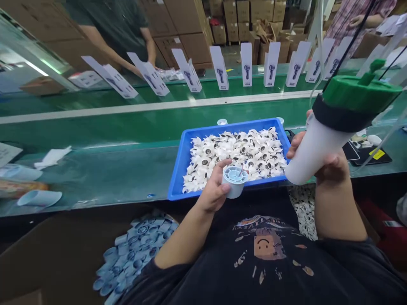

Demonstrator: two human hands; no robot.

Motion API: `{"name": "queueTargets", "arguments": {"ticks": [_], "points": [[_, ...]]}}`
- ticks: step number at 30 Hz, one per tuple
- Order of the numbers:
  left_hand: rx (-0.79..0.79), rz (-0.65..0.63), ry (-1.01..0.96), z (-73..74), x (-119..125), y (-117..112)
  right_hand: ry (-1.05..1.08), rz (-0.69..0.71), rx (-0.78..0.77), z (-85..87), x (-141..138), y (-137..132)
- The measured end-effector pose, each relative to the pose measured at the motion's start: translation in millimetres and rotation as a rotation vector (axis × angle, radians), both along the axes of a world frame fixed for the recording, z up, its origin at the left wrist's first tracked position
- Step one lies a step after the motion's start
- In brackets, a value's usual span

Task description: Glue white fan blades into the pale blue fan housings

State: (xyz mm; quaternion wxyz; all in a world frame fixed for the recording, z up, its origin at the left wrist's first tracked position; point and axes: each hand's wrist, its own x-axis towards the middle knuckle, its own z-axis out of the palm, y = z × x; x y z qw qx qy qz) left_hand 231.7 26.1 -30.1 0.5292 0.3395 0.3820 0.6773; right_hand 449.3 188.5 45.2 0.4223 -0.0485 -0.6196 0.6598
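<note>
My left hand (213, 187) is closed around a small light-blue round housing (234, 178) with thin wires showing inside it, held just in front of the blue tray (178, 169). The tray is heaped with several small white fan impellers (237, 154). My right hand (327, 163) grips a white cylindrical tool (313, 152) with a black band and green top (358, 93), hung from cords and tilted down toward the tray's right end.
A box of light-blue housings (133, 254) sits low at my left. A green conveyor belt (127, 123) runs across, with white cartons (246, 63) standing along its far side. Another person (111, 29) works opposite. Black pads (369, 154) lie at right.
</note>
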Motion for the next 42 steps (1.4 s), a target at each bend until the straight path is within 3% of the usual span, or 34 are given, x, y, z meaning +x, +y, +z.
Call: {"name": "queueTargets", "arguments": {"ticks": [7, 11, 19, 22, 26, 29, 32, 37, 42], "points": [[-0.095, -0.038, -0.223, 6.0, -11.0, -5.0, 0.011, -0.086, -0.001, 5.7, 6.2, -7.8], [-0.043, -0.050, -0.283, 6.1, -14.9, -11.1, -0.012, -0.125, 0.020, 6.6, 8.7, -10.1], [0.112, 0.137, -0.322, -1.5, -10.6, -14.7, 0.011, -0.103, -0.031, 9.5, 6.6, -16.4], [0.160, 0.098, -0.142, 2.3, -9.9, -18.7, 0.018, -0.071, -0.052, 11.9, 4.4, -17.8], [0.162, -0.006, 0.374, 8.7, -5.5, -21.0, 0.064, 0.003, -0.133, 18.7, -6.2, -29.2], [0.096, -0.076, 0.762, 15.4, 5.6, -17.6, 0.157, -0.013, -0.194, 29.2, -21.9, -46.1], [0.180, -0.119, 1.017, 24.0, 20.6, -12.3, 0.118, -0.097, -0.194, 40.2, -39.4, -62.3], [0.262, -0.131, 0.988, 36.6, 39.4, -6.7, -0.032, -0.155, -0.036, 44.2, -52.5, -72.2], [0.267, -0.107, 0.893, 40.6, 47.2, -1.3, -0.221, -0.221, -0.020, 39.3, -46.6, -72.3]]}}
